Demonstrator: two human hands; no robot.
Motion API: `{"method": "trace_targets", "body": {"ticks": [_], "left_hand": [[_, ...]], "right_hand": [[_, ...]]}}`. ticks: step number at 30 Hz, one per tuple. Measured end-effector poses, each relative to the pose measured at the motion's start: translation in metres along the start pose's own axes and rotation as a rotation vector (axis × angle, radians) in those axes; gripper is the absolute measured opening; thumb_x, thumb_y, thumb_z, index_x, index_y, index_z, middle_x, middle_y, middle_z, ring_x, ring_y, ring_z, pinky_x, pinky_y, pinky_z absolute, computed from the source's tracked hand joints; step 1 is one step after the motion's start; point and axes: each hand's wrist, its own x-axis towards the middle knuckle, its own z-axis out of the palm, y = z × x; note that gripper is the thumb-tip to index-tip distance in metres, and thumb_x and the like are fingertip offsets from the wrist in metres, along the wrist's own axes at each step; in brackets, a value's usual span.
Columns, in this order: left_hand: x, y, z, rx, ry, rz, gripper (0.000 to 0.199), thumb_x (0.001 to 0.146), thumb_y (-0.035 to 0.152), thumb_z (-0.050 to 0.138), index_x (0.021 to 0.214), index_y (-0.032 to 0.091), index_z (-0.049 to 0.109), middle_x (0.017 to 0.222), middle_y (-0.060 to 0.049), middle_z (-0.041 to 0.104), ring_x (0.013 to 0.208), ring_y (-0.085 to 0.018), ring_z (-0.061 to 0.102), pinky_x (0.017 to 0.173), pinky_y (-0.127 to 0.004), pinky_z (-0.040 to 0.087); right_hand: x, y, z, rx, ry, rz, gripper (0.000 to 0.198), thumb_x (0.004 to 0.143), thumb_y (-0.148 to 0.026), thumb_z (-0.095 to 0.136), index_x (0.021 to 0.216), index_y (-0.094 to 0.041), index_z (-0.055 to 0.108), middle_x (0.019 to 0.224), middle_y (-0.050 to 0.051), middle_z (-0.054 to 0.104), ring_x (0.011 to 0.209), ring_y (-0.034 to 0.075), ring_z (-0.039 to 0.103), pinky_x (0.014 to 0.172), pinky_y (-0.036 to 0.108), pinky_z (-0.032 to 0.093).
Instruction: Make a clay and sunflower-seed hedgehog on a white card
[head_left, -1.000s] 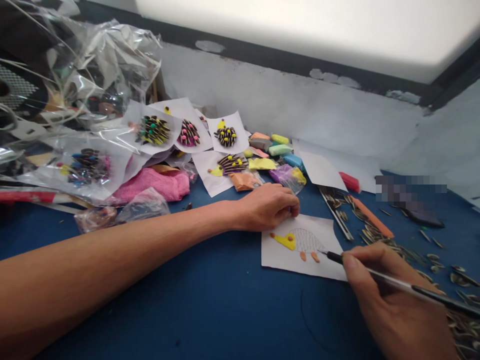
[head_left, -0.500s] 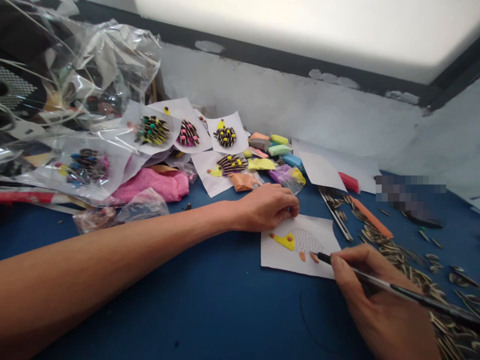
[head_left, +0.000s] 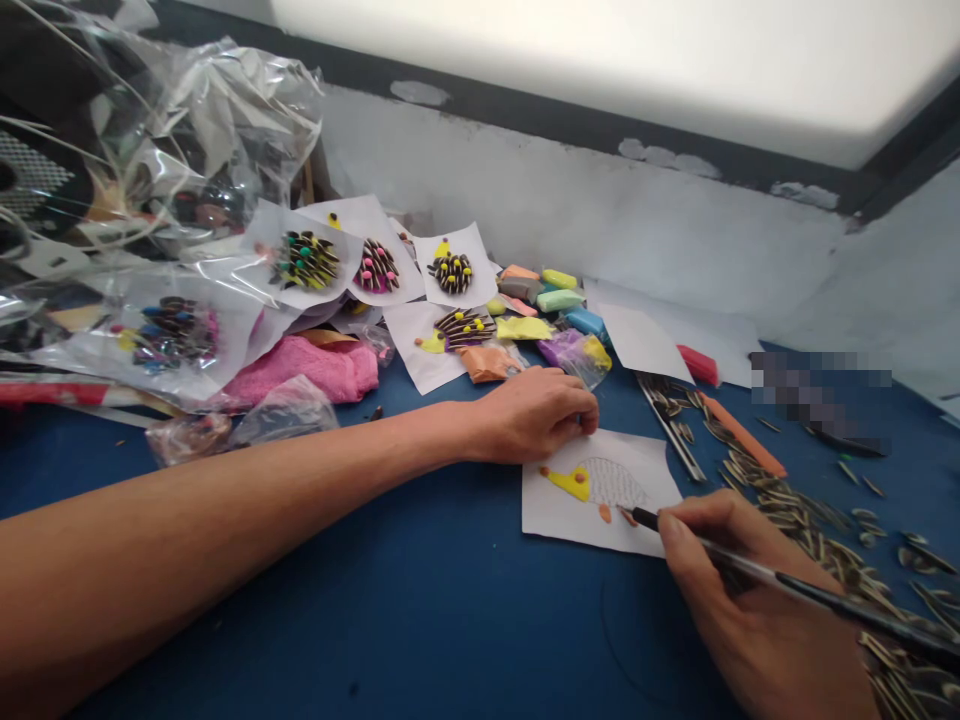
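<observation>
Pen (head_left: 787,587) in right hand (head_left: 757,610), on paper (head_left: 600,490)

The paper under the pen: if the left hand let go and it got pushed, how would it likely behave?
The paper looks thin and flat, so it would probably slide easily on the smooth blue table. The left hand pinning its corner suggests it shifts under the pen. Lifted, it would likely flop.

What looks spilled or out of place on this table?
Sunflower seeds lie scattered loose over the blue table beside the right hand, which holds a pen. Crumpled clear plastic bags pile up far left.
</observation>
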Motion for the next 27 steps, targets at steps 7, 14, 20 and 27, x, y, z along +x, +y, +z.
{"method": "trace_targets", "body": {"ticks": [7, 14, 20, 27], "left_hand": [[0.000, 0.000, 0.000, -0.003, -0.002, -0.001, 0.016, 0.086, 0.004, 0.056, 0.089, 0.014, 0.068, 0.091, -0.005, 0.068, 0.084, -0.015, 0.060, 0.077, -0.027, 0.044], [0.000, 0.000, 0.000, -0.005, -0.010, -0.009, 0.016, 0.086, 0.004, 0.055, 0.089, 0.014, 0.068, 0.091, -0.005, 0.068, 0.084, -0.015, 0.060, 0.078, -0.028, 0.044], [0.000, 0.000, 0.001, -0.010, 0.002, 0.002, 0.016, 0.086, 0.004, 0.055, 0.089, 0.014, 0.068, 0.090, -0.006, 0.067, 0.084, -0.016, 0.059, 0.077, -0.028, 0.044], [-0.001, -0.001, 0.001, -0.008, 0.001, -0.003, 0.016, 0.086, 0.004, 0.055, 0.089, 0.015, 0.067, 0.090, -0.005, 0.067, 0.084, -0.015, 0.059, 0.077, -0.027, 0.043]], "right_hand": [[-0.005, 0.011, -0.001, -0.018, -0.088, 0.015, 0.021, 0.089, -0.031, 0.053, 0.070, -0.025, 0.058, 0.055, -0.006, 0.063, 0.043, 0.011, 0.060, 0.041, 0.021, 0.043], [-0.001, 0.009, -0.007, -0.064, -0.009, 0.107, 0.027, 0.088, -0.040, 0.050, 0.067, -0.026, 0.058, 0.053, -0.004, 0.061, 0.043, 0.014, 0.057, 0.040, 0.026, 0.041], [0.002, 0.006, -0.006, -0.031, -0.021, 0.145, 0.027, 0.086, -0.038, 0.050, 0.063, -0.026, 0.058, 0.050, -0.004, 0.060, 0.041, 0.014, 0.056, 0.039, 0.026, 0.040], [0.002, 0.004, -0.004, -0.015, -0.033, 0.148, 0.029, 0.085, -0.039, 0.050, 0.061, -0.026, 0.057, 0.049, -0.004, 0.058, 0.038, 0.013, 0.054, 0.037, 0.025, 0.040]]}}
